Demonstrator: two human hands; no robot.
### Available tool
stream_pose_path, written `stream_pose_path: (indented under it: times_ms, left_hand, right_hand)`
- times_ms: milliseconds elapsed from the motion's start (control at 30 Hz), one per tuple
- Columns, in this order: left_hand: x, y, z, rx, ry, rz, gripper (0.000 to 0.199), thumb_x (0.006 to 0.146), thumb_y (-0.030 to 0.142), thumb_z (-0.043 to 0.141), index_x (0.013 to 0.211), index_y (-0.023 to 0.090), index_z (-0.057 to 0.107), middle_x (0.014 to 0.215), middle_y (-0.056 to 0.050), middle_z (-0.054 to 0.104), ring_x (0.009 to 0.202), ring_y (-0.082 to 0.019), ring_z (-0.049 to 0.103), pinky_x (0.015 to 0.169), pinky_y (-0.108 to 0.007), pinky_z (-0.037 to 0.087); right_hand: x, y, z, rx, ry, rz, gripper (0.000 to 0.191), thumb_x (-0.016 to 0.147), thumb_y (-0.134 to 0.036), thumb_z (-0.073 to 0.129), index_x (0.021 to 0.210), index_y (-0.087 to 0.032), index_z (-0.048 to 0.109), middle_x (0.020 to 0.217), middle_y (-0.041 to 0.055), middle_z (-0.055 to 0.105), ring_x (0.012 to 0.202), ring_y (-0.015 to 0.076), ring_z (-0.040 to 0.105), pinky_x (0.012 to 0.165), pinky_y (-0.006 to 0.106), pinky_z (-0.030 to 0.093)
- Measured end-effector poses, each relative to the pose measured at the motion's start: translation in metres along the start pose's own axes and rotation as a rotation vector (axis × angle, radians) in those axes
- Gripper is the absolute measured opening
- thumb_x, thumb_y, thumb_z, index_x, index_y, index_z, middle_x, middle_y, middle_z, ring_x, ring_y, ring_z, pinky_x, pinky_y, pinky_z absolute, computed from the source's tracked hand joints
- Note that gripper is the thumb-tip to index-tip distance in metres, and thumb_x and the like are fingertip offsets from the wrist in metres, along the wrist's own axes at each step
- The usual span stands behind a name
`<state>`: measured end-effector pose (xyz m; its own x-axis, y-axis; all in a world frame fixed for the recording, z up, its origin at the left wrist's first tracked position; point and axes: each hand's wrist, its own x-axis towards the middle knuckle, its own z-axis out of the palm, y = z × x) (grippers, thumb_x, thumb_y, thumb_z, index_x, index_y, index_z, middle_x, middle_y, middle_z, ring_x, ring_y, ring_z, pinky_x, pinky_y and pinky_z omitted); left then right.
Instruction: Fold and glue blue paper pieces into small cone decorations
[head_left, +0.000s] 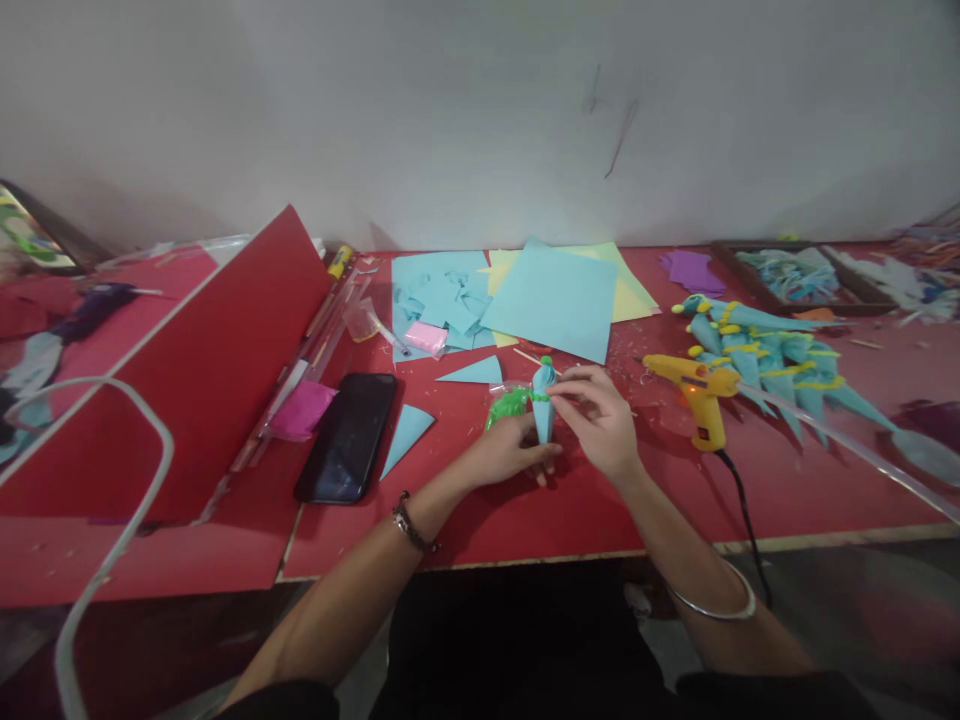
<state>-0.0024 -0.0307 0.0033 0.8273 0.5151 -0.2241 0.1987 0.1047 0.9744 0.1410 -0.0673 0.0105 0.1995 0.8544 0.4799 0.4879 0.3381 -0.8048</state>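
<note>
Above the red table [465, 520], near its front edge, a small blue cone [544, 425] is held upright, point down, between the fingers and thumb of the left hand [514, 452]. At its green trim [540, 398], the thumb and forefinger of the right hand [602, 420] are narrowed to a pinch; whether a loose bit is gripped there too cannot be told. The cone is topped by a green ball [547, 361].

Both forearms are stretched forward and angled inward, the left wrist circled by a dark bracelet [410, 522], the right forearm by a silver bangle [720, 612]. Just beside the left hand, partly hidden by it, green clay [508, 405] is seen in clear plastic. Farther left, two flat blue pieces [407, 438] and a black phone [349, 438] are laid out. Behind, blue sheets [559, 300] are overlapped with yellow ones. To the right, a yellow glue gun [701, 392] is placed near a cluster of trimmed cones [765, 350], partly crossed by its long clear stick [847, 450]. At the far left, part of the table is hidden by a tilted red board [187, 390], itself crossed by a white cable [161, 470]. Dark marks are printed on a yellow tube [340, 262], but they cannot be read
</note>
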Motion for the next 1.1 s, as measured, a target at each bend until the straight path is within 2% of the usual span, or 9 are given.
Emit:
stream_pose_path:
  times_ms: [500,733,867,1000,1100]
  left_hand:
    - [-0.001,0.004,-0.001,0.032,0.011,-0.001,0.018,0.077,0.028,0.053,0.087,0.014,0.047,0.065,-0.001,0.060,0.053,-0.012,0.061,0.052,-0.024,0.048]
    - [-0.001,0.007,-0.004,-0.105,-0.027,-0.001,0.025,0.074,0.035,0.057,0.077,0.013,0.046,0.062,0.000,0.058,0.046,-0.010,0.057,0.046,-0.022,0.045]
    - [-0.002,0.010,-0.011,-0.128,0.105,0.056,0.025,0.075,0.036,0.055,0.077,0.014,0.044,0.059,0.002,0.055,0.042,-0.007,0.055,0.043,-0.019,0.043]
    - [-0.001,0.009,-0.017,-0.119,0.228,0.046,0.021,0.078,0.033,0.052,0.082,0.014,0.044,0.058,0.005,0.053,0.040,-0.006,0.054,0.042,-0.017,0.042]
    - [0.001,0.005,-0.019,-0.080,0.310,0.020,0.019,0.078,0.032,0.050,0.080,0.015,0.043,0.058,0.005,0.053,0.038,-0.006,0.053,0.039,-0.016,0.040]
  right_hand:
    - [0.000,0.000,0.001,0.051,-0.008,0.017,0.009,0.077,-0.024,0.053,0.078,-0.023,0.061,0.090,0.0039,0.050,0.086,0.0160,0.053,0.069,0.029,0.048]
    - [0.001,0.002,0.002,0.146,0.060,0.017,0.012,0.080,-0.023,0.048,0.079,-0.021,0.059,0.086,0.0042,0.052,0.085,0.0162,0.052,0.068,0.028,0.046]
    - [0.000,0.010,0.004,0.150,0.076,0.139,0.013,0.079,-0.026,0.047,0.085,-0.020,0.057,0.088,0.0042,0.053,0.082,0.0157,0.054,0.071,0.030,0.046]
    - [-0.002,0.021,0.011,0.104,-0.039,0.242,0.024,0.077,-0.025,0.046,0.099,-0.022,0.055,0.101,0.0062,0.056,0.095,0.0182,0.054,0.078,0.033,0.045]
    - [-0.003,0.027,0.016,0.058,-0.148,0.268,0.031,0.077,-0.022,0.042,0.105,-0.022,0.054,0.110,0.0081,0.054,0.101,0.0190,0.052,0.084,0.036,0.043]
